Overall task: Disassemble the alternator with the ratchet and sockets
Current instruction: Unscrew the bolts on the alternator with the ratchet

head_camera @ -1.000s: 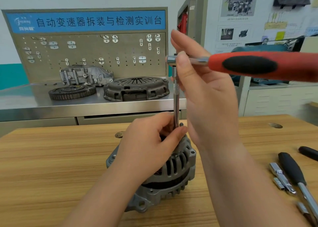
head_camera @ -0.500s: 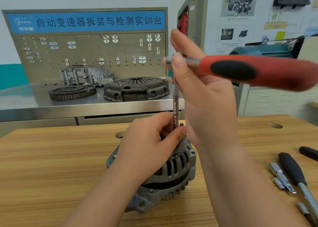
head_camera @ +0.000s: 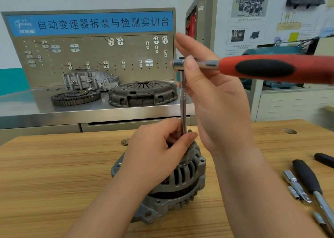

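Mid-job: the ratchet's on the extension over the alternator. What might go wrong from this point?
1. The alternator stands free on the table with no clamp in sight; turning force may tip or spin it.
2. Only the left hand pinches the long extension bar at its base; its hidden tip may slip off the fastener.
3. The right hand holds the ratchet at its head, not the handle, so control looks weak.

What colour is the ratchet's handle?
The handle is red with a black oval patch. The head view shows it.
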### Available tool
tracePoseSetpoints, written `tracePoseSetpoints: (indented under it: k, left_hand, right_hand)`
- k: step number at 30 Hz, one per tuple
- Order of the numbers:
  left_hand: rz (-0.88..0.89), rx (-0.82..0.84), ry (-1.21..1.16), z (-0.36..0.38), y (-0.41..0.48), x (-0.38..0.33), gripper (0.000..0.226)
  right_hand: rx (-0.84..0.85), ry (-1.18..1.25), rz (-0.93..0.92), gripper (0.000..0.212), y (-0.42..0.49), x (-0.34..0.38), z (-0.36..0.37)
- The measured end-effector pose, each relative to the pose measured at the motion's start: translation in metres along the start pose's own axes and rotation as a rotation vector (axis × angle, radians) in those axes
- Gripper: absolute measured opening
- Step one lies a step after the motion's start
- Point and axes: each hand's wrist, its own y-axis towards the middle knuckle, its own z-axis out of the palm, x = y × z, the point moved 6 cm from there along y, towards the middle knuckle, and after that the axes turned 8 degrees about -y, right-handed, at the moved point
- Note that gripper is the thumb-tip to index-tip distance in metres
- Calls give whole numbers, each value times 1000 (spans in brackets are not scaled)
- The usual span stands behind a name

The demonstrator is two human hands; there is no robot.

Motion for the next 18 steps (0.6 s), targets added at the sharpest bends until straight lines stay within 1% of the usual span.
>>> tracePoseSetpoints:
  k: [2, 4, 6, 7, 8, 10, 12, 14, 16, 18]
  left_hand:
    - [1, 3, -5, 1, -1, 0, 33]
    - [4, 14, -13, 1, -1, -1, 34]
    - [15, 28, -42, 1, -2, -1, 37]
    - [17, 38, -59, 0, -2, -1, 38]
    - [15, 46, -72, 0, -2, 0, 39]
    - [7, 46, -69, -1, -1, 1, 40]
    - [-1, 29, -42, -1, -1, 1, 33]
    - [-6, 14, 4, 0, 0, -1, 30]
    - [-4, 5, 27, 1, -1, -3, 31]
    - [-7, 9, 20, 3, -1, -4, 31]
  right_hand:
    - [-1, 151, 95, 25, 0, -6, -1]
    - [17, 256, 220, 28, 0, -13, 0]
    - [37, 300, 312, 35, -2, -18, 1]
    - [31, 295, 321, 34, -2, -20, 0]
    - [15, 269, 301, 31, -1, -20, 0]
    - [-31, 154, 194, 24, 0, -15, -2]
    - [-57, 33, 57, 23, 0, -5, -3]
    - [-54, 2, -13, 24, -1, 0, -2]
    - [-62, 72, 24, 23, -2, -2, -3]
    - [-61, 211, 132, 23, -1, -8, -2]
